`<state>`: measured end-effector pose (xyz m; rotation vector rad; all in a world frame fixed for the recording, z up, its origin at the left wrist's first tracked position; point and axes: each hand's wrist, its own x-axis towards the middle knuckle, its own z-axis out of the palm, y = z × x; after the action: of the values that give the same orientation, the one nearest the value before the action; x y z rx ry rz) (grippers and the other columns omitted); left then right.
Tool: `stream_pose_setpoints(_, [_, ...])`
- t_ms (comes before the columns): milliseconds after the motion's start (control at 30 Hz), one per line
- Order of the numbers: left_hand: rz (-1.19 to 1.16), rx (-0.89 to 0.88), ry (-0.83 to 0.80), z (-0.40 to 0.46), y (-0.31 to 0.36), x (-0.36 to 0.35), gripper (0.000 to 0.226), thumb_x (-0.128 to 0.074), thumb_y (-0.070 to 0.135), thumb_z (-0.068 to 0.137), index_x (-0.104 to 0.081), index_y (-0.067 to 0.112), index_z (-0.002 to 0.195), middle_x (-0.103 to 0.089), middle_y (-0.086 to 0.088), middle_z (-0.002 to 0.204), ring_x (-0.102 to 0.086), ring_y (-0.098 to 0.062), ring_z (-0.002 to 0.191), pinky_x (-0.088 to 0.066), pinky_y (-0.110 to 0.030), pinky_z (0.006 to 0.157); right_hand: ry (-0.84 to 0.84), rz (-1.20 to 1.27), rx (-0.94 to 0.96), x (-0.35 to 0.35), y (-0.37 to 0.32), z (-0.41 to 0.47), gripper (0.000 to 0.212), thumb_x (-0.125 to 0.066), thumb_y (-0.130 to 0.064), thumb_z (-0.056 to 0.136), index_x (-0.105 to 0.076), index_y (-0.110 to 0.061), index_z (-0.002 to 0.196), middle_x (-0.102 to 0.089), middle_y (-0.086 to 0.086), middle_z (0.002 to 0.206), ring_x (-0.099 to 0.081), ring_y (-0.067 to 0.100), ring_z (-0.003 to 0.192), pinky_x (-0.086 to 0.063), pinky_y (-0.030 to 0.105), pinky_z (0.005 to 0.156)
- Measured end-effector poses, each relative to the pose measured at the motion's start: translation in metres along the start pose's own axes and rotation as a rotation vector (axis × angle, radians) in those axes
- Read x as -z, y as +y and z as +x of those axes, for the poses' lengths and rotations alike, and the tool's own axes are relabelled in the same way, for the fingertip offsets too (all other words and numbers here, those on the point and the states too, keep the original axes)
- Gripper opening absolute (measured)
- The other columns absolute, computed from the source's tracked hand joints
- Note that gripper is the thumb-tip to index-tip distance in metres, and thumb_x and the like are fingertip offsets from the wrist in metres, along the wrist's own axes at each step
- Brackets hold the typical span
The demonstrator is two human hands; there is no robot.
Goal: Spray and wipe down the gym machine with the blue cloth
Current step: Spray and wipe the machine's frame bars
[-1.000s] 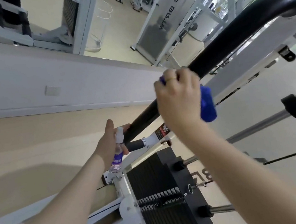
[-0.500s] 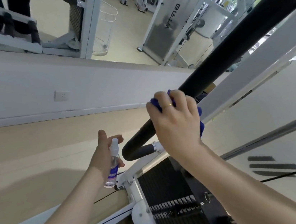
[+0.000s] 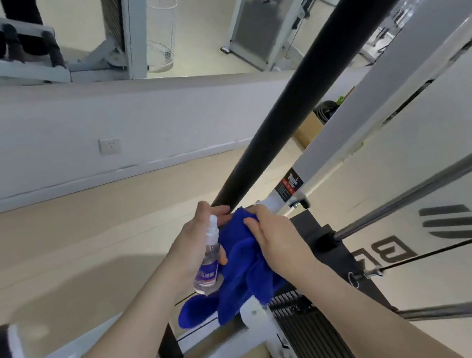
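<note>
A long black padded bar [image 3: 300, 86] of the gym machine slants from the top right down to the middle of the view. At its lower end my right hand [image 3: 272, 237] grips the blue cloth [image 3: 241, 271], which hangs down in folds over the white frame [image 3: 255, 314]. My left hand [image 3: 198, 241] holds a small clear spray bottle [image 3: 208, 262] with a white nozzle and purple label, right beside the cloth, its fingertips touching the bar's end. The bar's tip is hidden behind the cloth and hands.
A black weight stack [image 3: 317, 327] sits below my right arm, with chrome guide rods [image 3: 427, 183] and a cable [image 3: 448, 247] running to the right. A white upright beam [image 3: 389, 77] runs beside the bar. A grey wall [image 3: 102, 130] and a mirror [image 3: 88, 27] lie beyond.
My right hand has slid the cloth down the black bar to its lower end. My left hand with the bottle now touches the bar next to the cloth.
</note>
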<state>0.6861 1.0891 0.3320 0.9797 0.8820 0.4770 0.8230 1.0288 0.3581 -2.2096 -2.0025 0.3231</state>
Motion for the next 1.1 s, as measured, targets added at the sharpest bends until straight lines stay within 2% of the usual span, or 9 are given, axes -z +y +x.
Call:
stream_pose_setpoints(100, [0.375,-0.040,-0.019,-0.001,0.003,-0.004,0.017,-0.060,0.035,0.088,-0.062,0.028,0.103,-0.070,-0.003,0.080,-0.058,-0.010,0.051,-0.051,-0.026,0.060,-0.054,0.008,-0.059,0.013,-0.005,-0.009,0.023,-0.029,-0.033,0.102,-0.044,-0.016,0.103,-0.055,0.001,0.087,-0.054,0.016,0.074,-0.039,0.024,0.064])
stream_pose_setpoints(200, [0.639,-0.060,0.019,-0.002,0.009,0.000,0.004,-0.062,0.024,0.085,-0.065,0.027,0.086,-0.067,0.002,0.075,-0.058,-0.010,0.060,-0.044,-0.020,0.055,-0.081,-0.046,-0.087,0.020,-0.004,-0.015,0.018,-0.035,-0.032,0.100,-0.046,-0.018,0.098,-0.047,-0.002,0.091,-0.048,0.013,0.075,-0.034,0.022,0.066])
stream_pose_setpoints(300, [0.694,-0.073,0.075,-0.006,0.018,0.001,0.006,-0.062,0.025,0.083,-0.067,0.027,0.080,-0.067,0.004,0.077,-0.061,-0.010,0.067,-0.046,-0.021,0.057,-0.192,0.234,-0.251,0.034,0.003,-0.020,0.034,-0.045,-0.048,0.093,-0.046,-0.021,0.072,-0.052,-0.004,0.069,-0.052,0.013,0.066,-0.034,0.022,0.060])
stream_pose_setpoints(400, [0.764,-0.161,0.126,-0.009,0.031,-0.011,0.008,-0.060,0.025,0.085,-0.065,0.028,0.079,-0.063,0.008,0.086,-0.060,-0.010,0.076,-0.045,-0.022,0.061,-0.342,0.788,-0.396,0.050,0.011,-0.027,0.022,-0.064,-0.040,0.084,-0.058,-0.022,0.073,-0.065,-0.002,0.072,-0.063,0.018,0.074,-0.047,0.027,0.070])
stream_pose_setpoints(533, [0.578,-0.241,0.279,-0.010,0.055,-0.017,0.020,-0.055,0.020,0.087,-0.062,0.030,0.103,-0.064,0.006,0.092,-0.062,-0.016,0.074,-0.046,-0.024,0.061,0.272,1.682,-0.765,0.054,0.017,-0.025,0.018,-0.059,-0.026,0.089,-0.060,-0.010,0.099,-0.066,0.011,0.095,-0.061,0.025,0.088,-0.048,0.036,0.078])
stream_pose_setpoints(633, [0.475,-0.268,0.329,-0.007,0.072,-0.011,0.024,-0.054,0.021,0.088,-0.059,0.032,0.108,-0.064,0.005,0.089,-0.062,-0.012,0.066,-0.048,-0.026,0.061,0.541,2.010,-0.688,0.069,0.005,-0.016,0.029,-0.046,-0.036,0.095,-0.056,-0.010,0.105,-0.061,0.010,0.094,-0.058,0.022,0.087,-0.045,0.034,0.077])
stream_pose_setpoints(867, [0.294,-0.392,0.282,-0.009,0.102,-0.014,0.025,-0.056,0.017,0.089,-0.065,0.031,0.108,-0.065,0.008,0.084,-0.056,-0.009,0.055,-0.047,-0.024,0.061,0.485,1.722,-0.125,0.129,-0.040,0.015,0.033,-0.044,-0.039,0.090,-0.060,-0.010,0.089,-0.057,0.001,0.071,-0.056,0.011,0.068,-0.048,0.021,0.066])
stream_pose_setpoints(1033, [0.286,-0.423,0.233,-0.005,0.108,-0.017,0.020,-0.057,0.017,0.089,-0.065,0.031,0.101,-0.062,0.012,0.062,-0.056,-0.005,0.052,-0.048,-0.016,0.054,0.603,1.093,-0.149,0.117,-0.028,0.027,0.020,-0.040,-0.030,0.092,-0.047,-0.012,0.095,-0.060,0.010,0.091,-0.056,0.032,0.084,-0.047,0.046,0.081])
stream_pose_setpoints(1100, [0.288,-0.405,0.219,-0.006,0.106,-0.017,0.018,-0.057,0.017,0.088,-0.065,0.032,0.095,-0.060,0.013,0.054,-0.056,-0.005,0.052,-0.048,-0.014,0.052,0.687,1.055,-0.185,0.122,-0.030,0.033,0.024,-0.053,-0.030,0.088,-0.039,-0.018,0.104,-0.062,-0.006,0.083,-0.060,0.018,0.079,-0.052,0.040,0.077])
